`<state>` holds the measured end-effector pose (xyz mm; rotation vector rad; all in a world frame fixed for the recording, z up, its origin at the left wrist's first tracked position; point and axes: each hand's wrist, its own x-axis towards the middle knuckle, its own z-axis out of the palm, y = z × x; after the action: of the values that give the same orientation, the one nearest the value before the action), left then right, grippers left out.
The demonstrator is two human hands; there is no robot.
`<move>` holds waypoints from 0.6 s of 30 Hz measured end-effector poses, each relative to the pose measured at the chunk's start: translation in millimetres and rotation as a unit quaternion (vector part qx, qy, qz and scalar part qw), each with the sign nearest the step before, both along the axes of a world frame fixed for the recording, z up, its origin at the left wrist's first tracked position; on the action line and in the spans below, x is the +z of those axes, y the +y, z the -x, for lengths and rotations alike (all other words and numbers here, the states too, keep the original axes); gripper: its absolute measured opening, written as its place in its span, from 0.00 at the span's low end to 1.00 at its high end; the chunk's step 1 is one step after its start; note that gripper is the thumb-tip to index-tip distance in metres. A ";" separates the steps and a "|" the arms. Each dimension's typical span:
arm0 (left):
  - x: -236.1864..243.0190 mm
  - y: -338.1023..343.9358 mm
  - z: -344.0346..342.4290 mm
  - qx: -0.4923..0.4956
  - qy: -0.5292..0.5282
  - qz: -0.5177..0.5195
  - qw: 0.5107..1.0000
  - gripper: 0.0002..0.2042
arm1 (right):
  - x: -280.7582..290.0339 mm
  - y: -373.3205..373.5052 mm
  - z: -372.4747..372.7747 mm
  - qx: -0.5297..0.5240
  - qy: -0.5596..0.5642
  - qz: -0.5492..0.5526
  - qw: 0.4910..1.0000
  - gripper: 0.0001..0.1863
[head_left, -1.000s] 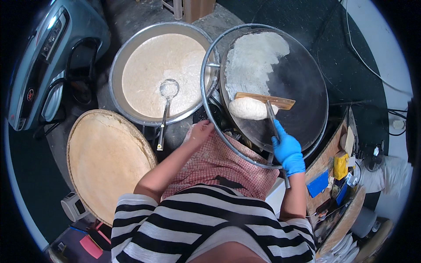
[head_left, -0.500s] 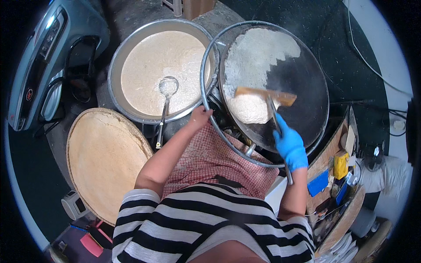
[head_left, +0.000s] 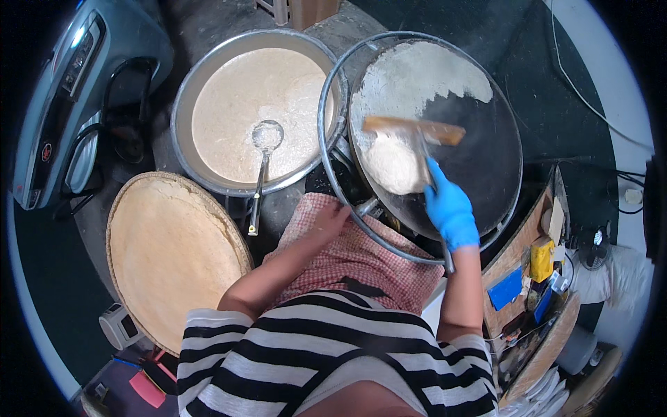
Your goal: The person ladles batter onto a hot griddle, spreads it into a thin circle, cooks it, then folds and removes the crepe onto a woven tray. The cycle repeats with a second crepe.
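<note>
My gloved right hand [head_left: 450, 212] is closed round the metal handle of a wooden batter spreader [head_left: 445, 132]. Its blade lies across the round dark griddle [head_left: 479, 160], just beyond a thick lump of pale batter [head_left: 394, 165]. A thin layer of batter [head_left: 417, 73] with a ragged edge covers the far left of the griddle. My bare left hand [head_left: 332, 221] is at the near left of the metal ring [head_left: 324, 125] round the griddle, fingers curled against it and slightly blurred.
Left of the griddle stands a large metal basin [head_left: 182, 104] of batter, with a ladle [head_left: 261, 174] resting in it. Stacked pale flatbreads [head_left: 174, 257] lie on a round woven tray [head_left: 110, 240]. A cluttered wooden shelf [head_left: 497, 320] is at the right, a parked vehicle [head_left: 76, 97] at the far left.
The griddle and ring have turned clockwise. The spreader has shifted slightly left and away from me. My left hand has moved down along the ring, nearer my body.
</note>
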<state>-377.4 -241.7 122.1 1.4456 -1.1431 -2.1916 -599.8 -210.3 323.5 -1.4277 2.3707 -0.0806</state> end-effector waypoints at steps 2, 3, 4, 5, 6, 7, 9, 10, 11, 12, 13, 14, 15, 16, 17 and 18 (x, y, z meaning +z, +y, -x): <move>-7.7 -2.9 6.0 -0.026 -0.071 0.129 0.989 0.14 | -12.6 -15.5 -7.8 0.045 0.011 0.046 0.998 0.28; -10.7 -9.1 8.7 -0.038 -0.100 0.185 0.977 0.14 | -14.3 -13.4 -11.3 0.033 0.015 -0.002 0.999 0.28; -12.5 -16.8 9.1 -0.021 -0.066 0.160 0.985 0.13 | -14.5 -7.9 -15.4 0.045 0.010 -0.007 0.999 0.28; -12.9 -24.0 6.7 -0.004 -0.031 0.133 0.991 0.13 | -10.8 2.3 -16.3 0.034 0.020 -0.046 0.998 0.31; -11.7 -32.7 4.5 0.017 0.010 0.094 0.995 0.13 | -4.5 16.7 -16.5 0.026 0.022 -0.065 0.997 0.31; -9.7 -44.0 4.0 0.012 -0.010 0.043 0.999 0.12 | 4.1 30.3 -12.6 0.024 0.022 -0.071 0.997 0.32; -3.4 -66.7 2.2 -0.031 -0.048 0.059 0.997 0.13 | 12.6 38.7 -2.5 0.001 0.023 -0.086 0.996 0.33; 0.4 -76.8 1.0 -0.051 -0.058 0.052 0.996 0.13 | 14.4 36.4 3.0 -0.005 -0.005 -0.051 0.999 0.30; 4.4 -86.3 -0.3 -0.057 -0.050 0.050 0.996 0.13 | 11.4 28.8 5.3 0.007 -0.022 -0.003 1.000 0.29; 8.0 -96.7 -0.7 -0.061 -0.040 0.043 0.996 0.13 | 4.3 14.5 6.0 -0.007 -0.028 0.010 1.000 0.28; 11.4 -103.1 -0.9 -0.057 -0.040 0.041 0.997 0.14 | -4.3 -0.8 4.0 0.010 -0.005 0.023 1.000 0.26; 14.1 -106.1 -1.9 -0.053 -0.037 0.039 0.997 0.13 | -12.4 -13.3 0.7 0.026 0.014 0.021 0.999 0.27; 16.3 -109.6 -2.5 -0.042 -0.044 0.041 0.997 0.13 | -14.8 -12.1 -4.6 0.027 0.013 0.000 1.000 0.28; 18.1 -110.6 -3.8 -0.028 -0.039 0.049 0.998 0.12 | -17.2 -13.4 -7.9 0.056 0.006 0.032 0.998 0.28; 19.2 -105.9 -8.0 -0.025 -0.020 0.047 0.998 0.14 | -16.1 -4.5 -12.8 0.058 0.018 0.026 0.998 0.29; 19.9 -97.7 -11.6 -0.020 -0.024 0.021 0.999 0.14 | -11.2 8.0 -14.3 0.047 0.025 -0.012 0.999 0.30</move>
<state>-365.8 -339.4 141.9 1.4790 -1.2365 -2.1567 -585.5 -202.3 312.4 -1.5433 2.3317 0.0090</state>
